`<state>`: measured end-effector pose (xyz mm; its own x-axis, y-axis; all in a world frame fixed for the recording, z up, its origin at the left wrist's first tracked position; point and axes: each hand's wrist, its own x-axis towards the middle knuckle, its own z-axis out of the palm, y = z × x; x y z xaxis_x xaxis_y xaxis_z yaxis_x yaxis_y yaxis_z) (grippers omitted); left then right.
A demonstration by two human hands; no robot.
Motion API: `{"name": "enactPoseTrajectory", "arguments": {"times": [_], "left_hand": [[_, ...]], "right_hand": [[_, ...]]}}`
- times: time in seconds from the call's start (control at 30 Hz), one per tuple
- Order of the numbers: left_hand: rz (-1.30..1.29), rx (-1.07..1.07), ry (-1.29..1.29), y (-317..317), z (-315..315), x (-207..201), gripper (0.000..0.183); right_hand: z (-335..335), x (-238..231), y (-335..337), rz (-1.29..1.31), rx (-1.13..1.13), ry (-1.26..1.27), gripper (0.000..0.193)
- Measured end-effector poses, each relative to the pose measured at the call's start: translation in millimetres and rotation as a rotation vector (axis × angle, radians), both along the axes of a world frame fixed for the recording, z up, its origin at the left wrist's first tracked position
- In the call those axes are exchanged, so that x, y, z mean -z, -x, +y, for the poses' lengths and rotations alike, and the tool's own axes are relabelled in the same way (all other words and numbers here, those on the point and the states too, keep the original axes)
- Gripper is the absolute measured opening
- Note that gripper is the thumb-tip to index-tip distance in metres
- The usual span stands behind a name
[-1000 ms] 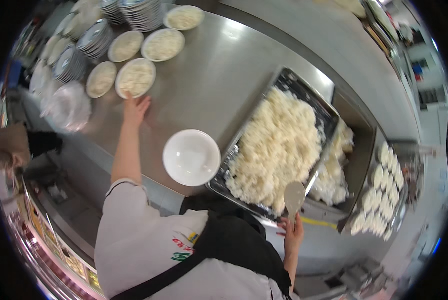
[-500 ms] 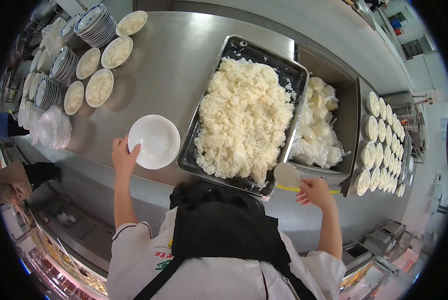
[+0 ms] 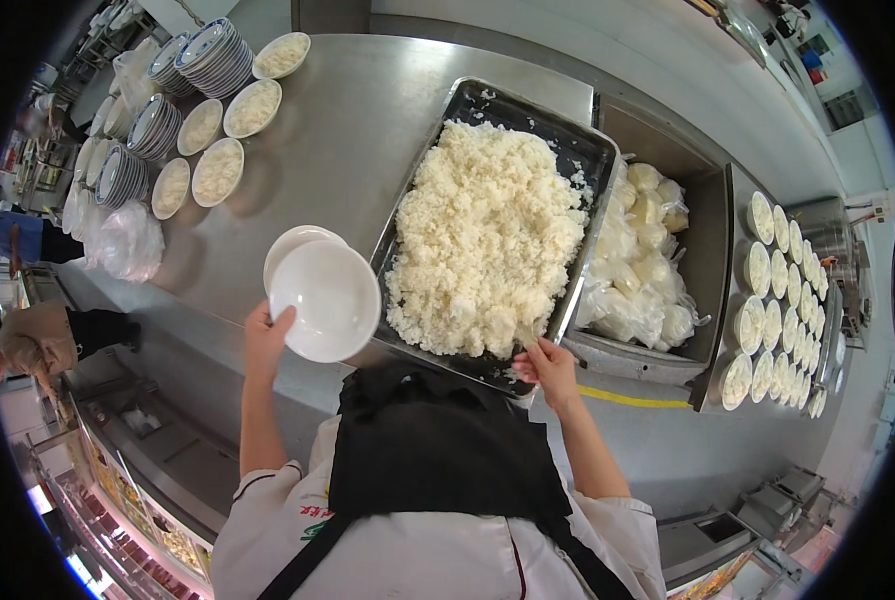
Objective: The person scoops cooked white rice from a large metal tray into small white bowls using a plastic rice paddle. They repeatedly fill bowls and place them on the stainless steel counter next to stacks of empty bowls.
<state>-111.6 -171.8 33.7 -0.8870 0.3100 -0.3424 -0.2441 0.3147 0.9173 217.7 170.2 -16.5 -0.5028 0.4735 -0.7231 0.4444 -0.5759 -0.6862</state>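
Observation:
My left hand (image 3: 266, 340) grips the rim of an empty white bowl (image 3: 328, 305), thumb over the edge, and tilts it toward the tray. Partly covered by it, a second white bowl (image 3: 293, 240) shows behind on the steel table. In my right hand (image 3: 550, 370) is a rice paddle, fingers closed round its handle. Its pale blade is mostly hidden in the near right edge of the cooked rice (image 3: 488, 230). The rice is heaped in a dark rectangular tray (image 3: 483, 100) in front of me.
At the far left stand bowls of rice (image 3: 217, 172), stacks of blue-rimmed dishes (image 3: 213, 60) and a plastic bag (image 3: 133, 245). Right of the tray, a sunken bin (image 3: 703, 250) holds bagged pale food (image 3: 643, 270). Several filled bowls (image 3: 758, 270) line the far right. A person (image 3: 43, 340) is at the left.
My right hand has moved left from beyond the tray's corner, bringing the paddle into the rice. The left hand's bowl has lifted off, revealing another bowl behind it.

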Motion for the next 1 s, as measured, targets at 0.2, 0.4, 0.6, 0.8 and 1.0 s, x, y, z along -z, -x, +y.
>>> {"name": "enactPoseTrajectory", "arguments": {"times": [0.2, 0.4, 0.6, 0.8, 1.0], "left_hand": [[-0.152, 0.096, -0.229, -47.7, 41.9, 2.5, 0.043], [-0.323, 0.052, -0.302, -72.2, 62.4, 2.4, 0.054], [-0.138, 0.124, -0.206, -81.8, 99.4, 0.3, 0.048], [-0.234, 0.168, -0.374, -90.2, 157.5, 11.9, 0.054], [-0.331, 0.099, -0.471, -96.5, 145.0, 42.7, 0.047]], "right_hand": [[13.6, 25.7, 45.5, 0.202, -0.075, -0.076, 0.02], [13.7, -3.1, 33.5, 0.271, -0.016, -0.068, 0.04], [15.9, -64.8, 53.8, 0.305, -0.069, -0.179, 0.049], [-6.8, -95.7, 62.4, 0.228, -0.543, -1.176, 0.041], [-17.5, -124.6, 23.2, 0.118, -0.189, -0.62, 0.041]]}}
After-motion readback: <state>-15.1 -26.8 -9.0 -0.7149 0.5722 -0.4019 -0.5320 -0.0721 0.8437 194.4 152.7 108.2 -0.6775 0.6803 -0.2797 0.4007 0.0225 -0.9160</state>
